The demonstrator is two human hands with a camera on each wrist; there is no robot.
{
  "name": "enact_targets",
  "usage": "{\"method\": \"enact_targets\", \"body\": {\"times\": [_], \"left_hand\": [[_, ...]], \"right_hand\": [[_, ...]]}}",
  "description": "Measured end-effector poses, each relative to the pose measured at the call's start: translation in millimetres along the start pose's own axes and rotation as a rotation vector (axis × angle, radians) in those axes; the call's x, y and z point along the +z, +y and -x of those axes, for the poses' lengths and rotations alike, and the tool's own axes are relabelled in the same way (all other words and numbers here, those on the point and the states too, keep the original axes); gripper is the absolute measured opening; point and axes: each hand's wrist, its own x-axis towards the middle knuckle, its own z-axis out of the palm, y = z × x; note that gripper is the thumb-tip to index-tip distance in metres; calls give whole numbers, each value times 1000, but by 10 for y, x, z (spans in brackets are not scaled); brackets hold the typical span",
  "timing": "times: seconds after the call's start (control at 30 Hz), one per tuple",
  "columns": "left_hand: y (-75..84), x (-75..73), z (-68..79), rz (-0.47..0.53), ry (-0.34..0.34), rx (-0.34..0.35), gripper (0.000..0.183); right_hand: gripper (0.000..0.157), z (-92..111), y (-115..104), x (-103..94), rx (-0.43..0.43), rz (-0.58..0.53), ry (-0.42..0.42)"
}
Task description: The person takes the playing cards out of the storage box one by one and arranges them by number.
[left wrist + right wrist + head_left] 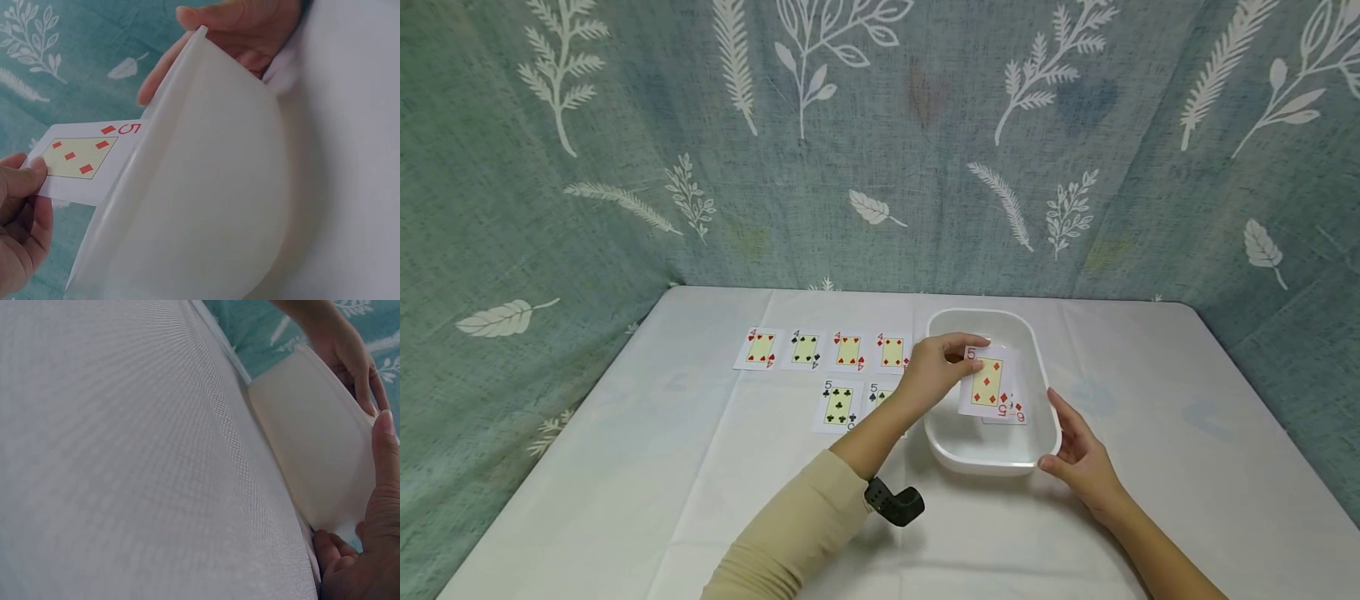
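Note:
My left hand (934,372) reaches over the white plastic tub (992,468), pinching the five of diamonds (987,383) by its upper left side between thumb and fingers. The left wrist view shows that card (80,155) face up, its far end overlapped by the tub's rim. Below it in the tub, a six of diamonds (1018,417) is partly covered. With thumb near the rim and fingers along the outer wall, my right hand (1086,467) grips the tub's right side. In the right wrist view its thumb (385,450) lies against the tub edge.
Left of the tub, a row of fours (806,350) lies face up on the white-clothed table (625,467). Nearer me are a five of clubs (838,407) and another black five (880,396), partly hidden by my left arm. A patterned curtain (880,167) hangs behind.

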Motion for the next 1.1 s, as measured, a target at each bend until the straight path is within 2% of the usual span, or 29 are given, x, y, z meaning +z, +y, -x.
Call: {"method": "enact_targets", "body": {"times": [0.13, 0.3, 0.4, 0.53, 0.7, 1.1], "left_hand": [[-17, -119, 41, 19, -1, -10, 27], [-3, -300, 125, 127, -35, -90, 29], [8, -413, 191, 157, -55, -117, 31], [14, -546, 267, 151, -60, -132, 32], [-6, -698, 351, 128, -31, -148, 32], [-248, -1015, 486, 55, 12, -184, 32]], "right_hand": [[87, -2, 3, -2, -4, 2, 1], [87, -3, 12, -1, -6, -2, 1], [87, -4, 17, 0, -6, -7, -1], [86, 0, 13, 1, -3, 0, 2], [87, 2, -7, 5, 13, 22, 13], [87, 1, -9, -5, 2, 14, 0]]}}
